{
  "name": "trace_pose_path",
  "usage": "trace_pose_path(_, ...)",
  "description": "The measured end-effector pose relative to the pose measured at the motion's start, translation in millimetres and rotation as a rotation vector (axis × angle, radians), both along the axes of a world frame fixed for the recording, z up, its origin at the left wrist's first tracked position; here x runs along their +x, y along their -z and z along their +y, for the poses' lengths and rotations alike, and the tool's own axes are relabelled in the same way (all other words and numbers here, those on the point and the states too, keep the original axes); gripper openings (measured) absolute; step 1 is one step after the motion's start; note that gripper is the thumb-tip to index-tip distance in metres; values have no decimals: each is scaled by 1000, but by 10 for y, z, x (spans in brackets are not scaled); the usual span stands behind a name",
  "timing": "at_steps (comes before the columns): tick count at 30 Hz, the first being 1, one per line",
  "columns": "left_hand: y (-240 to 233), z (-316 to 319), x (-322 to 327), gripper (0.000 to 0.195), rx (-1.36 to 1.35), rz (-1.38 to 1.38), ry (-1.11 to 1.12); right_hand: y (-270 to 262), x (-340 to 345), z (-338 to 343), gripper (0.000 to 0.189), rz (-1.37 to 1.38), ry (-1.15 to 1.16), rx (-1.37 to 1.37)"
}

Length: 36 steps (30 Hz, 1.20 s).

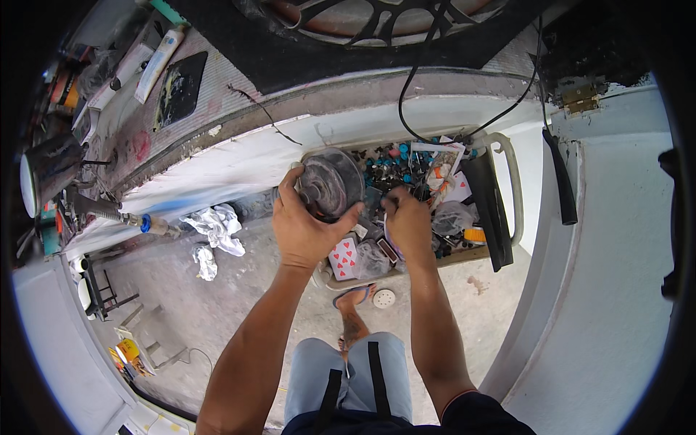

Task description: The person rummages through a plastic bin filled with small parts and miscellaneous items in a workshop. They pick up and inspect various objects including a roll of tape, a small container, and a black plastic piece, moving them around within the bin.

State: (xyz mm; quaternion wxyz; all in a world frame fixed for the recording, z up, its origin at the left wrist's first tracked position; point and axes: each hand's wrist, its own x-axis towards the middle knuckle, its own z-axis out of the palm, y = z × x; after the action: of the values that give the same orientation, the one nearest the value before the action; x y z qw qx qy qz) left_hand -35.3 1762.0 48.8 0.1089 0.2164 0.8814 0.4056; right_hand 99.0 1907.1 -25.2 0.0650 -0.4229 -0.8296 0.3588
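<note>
My left hand (312, 225) grips a round, clear plastic container (340, 174) by its edges, thumb on the near right side. Greyish-pink residue coats its inside. Beneath it stands a cluttered plastic bin (465, 258). My right hand (406, 220) reaches into the bin with curled fingers; its fingertips are partly hidden, so whether they pinch something cannot be told. Around it lie small dark and blue pieces (403, 148), a seven of hearts playing card (343, 260), a clear plastic bag (372, 260) and a small dark rectangular item (387, 251).
A black panel (489, 212) leans across the bin's right end. Above, a black cable (401, 109) loops down from the bench, where a wheel (380, 24) lies on a dark mat. Crumpled white paper (217, 228) is at left; a sanding disc (384, 298) lies near my foot.
</note>
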Motion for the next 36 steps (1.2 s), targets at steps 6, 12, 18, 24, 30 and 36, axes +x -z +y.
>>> trace_pose_path(6,-13,11,1,104,1,21,6,-18,-271,223,28,-224,-58,91)
trace_pose_path(12,-55,3,12,104,-66,-28,-6,-16,-111,207,23,-167,-2,23)
trace_pose_path(18,-22,-2,6,103,-2,4,3,-3,288,160,29,33,287,-142)
trace_pose_path(24,-22,7,-5,103,-35,68,23,27,312,185,22,424,225,-247)
trace_pose_path(30,0,-2,-2,100,-18,102,31,-88,463,183,24,846,339,-887)
trace_pose_path(36,14,3,-18,98,-30,234,59,-15,547,105,30,1070,297,-1084)
